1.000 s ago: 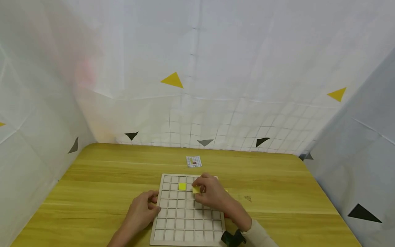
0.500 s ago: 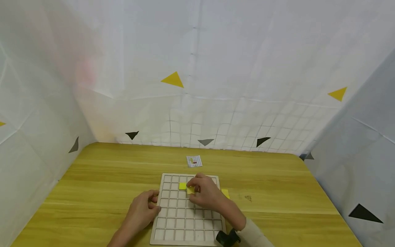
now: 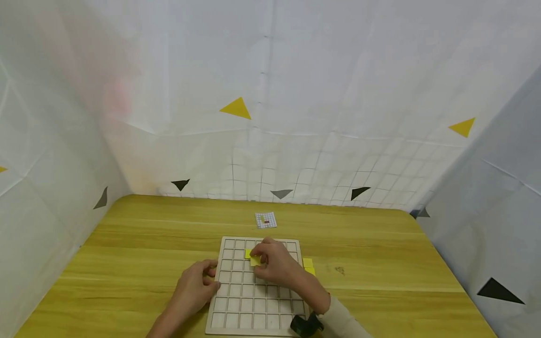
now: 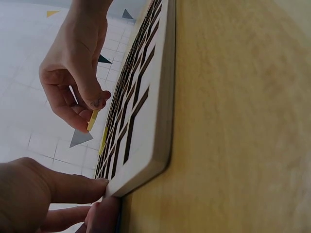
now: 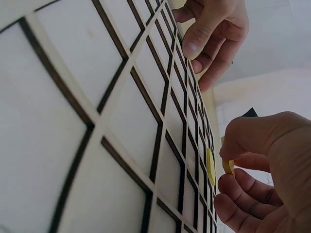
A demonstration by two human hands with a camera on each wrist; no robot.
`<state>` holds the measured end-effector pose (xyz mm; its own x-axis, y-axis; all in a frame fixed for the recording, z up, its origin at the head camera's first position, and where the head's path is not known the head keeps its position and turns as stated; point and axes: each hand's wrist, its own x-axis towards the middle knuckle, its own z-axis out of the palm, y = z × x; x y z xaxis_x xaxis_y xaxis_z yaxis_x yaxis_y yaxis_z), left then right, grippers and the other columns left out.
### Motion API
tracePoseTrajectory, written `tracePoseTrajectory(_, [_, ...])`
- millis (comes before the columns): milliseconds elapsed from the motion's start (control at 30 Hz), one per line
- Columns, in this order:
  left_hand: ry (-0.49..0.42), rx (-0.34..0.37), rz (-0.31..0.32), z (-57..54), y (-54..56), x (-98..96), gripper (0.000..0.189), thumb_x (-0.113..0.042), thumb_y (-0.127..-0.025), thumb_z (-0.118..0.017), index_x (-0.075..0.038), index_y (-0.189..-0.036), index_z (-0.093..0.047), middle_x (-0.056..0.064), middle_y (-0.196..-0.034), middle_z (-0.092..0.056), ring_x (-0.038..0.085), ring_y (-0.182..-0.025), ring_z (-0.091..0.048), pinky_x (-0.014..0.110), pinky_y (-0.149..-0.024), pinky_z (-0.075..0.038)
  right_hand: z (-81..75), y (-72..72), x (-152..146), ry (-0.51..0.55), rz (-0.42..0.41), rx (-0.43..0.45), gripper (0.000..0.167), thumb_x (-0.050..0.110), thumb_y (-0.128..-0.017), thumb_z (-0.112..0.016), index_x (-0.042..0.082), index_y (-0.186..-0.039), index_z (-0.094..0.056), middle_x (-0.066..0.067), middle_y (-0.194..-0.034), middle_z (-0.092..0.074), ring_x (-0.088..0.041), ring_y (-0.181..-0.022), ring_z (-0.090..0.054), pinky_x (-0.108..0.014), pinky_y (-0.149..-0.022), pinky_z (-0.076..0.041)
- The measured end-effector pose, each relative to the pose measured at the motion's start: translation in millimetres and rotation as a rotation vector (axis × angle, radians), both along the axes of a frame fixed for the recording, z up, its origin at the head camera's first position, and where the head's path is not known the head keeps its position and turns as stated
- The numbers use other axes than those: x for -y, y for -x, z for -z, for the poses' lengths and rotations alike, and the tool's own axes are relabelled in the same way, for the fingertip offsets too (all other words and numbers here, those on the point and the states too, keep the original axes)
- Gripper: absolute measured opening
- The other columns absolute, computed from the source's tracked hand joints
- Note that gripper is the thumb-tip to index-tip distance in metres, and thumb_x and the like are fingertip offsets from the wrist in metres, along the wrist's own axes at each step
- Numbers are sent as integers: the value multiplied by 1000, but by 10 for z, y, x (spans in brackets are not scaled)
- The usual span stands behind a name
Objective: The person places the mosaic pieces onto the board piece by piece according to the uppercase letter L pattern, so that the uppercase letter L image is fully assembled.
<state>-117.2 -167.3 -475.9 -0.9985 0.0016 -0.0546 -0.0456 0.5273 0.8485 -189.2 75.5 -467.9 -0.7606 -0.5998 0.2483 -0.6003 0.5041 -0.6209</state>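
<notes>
A pale wooden grid board [image 3: 233,306] with square cells lies on the table in the head view. My left hand [image 3: 195,287] grips its left edge; in the left wrist view the thumb and fingers [image 4: 73,188] meet at the board's rim. Over the upper middle cells, my right hand [image 3: 276,264] pinches a yellow square tile [image 3: 255,261] between thumb and fingers. That tile [image 4: 92,121] is held tilted, above the board surface, in the left wrist view. One yellow tile [image 3: 247,254] sits in a cell of the second row, partly covered by the right hand's tile.
Past the board's right edge lie more yellow tiles [image 3: 308,263] on the wooden table [image 3: 380,272]. A small printed grid card [image 3: 266,220] with coloured squares lies behind the board. White sheeting [image 3: 296,155] encloses the table's back and sides.
My right hand has moved left across the board with the tile, towards the tile lying there. Yellow tiles at the board's right have come into view. The left hand stays put.
</notes>
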Motion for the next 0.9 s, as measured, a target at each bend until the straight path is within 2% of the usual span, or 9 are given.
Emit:
tracePoseTrajectory(267, [1,-5,-2,-2,0,-2,51,4,-77,-78,4,-126,-63,4,-96,-63,13,-78,-64,26,-61,-53,20,6,63,1,-4,28,26,2,-76,-76,6,-101,-73,0,-93,-60,-13,-78,-59,-21,-67,-50])
tracePoseTrajectory(633, [-3,2,-5,-17,-2,0,51,4,-77,-78,4,-126,-63,4,-96,-63,13,-78,-64,26,-61,-53,47,8,138,15,-70,0,24,0,-78,-76,2,-102,-72,-5,-90,-58,-7,-69,-57,-16,-62,-49])
tracePoseTrajectory(900, [-8,-3,1,-15,-2,-4,51,4,-77,-78,5,-126,-63,4,-95,-63,13,-78,-64,26,-61,-53,103,11,146,10,-67,-32,23,-1,-78,-75,2,-101,-72,-4,-90,-58,-5,-68,-55,-16,-61,-48])
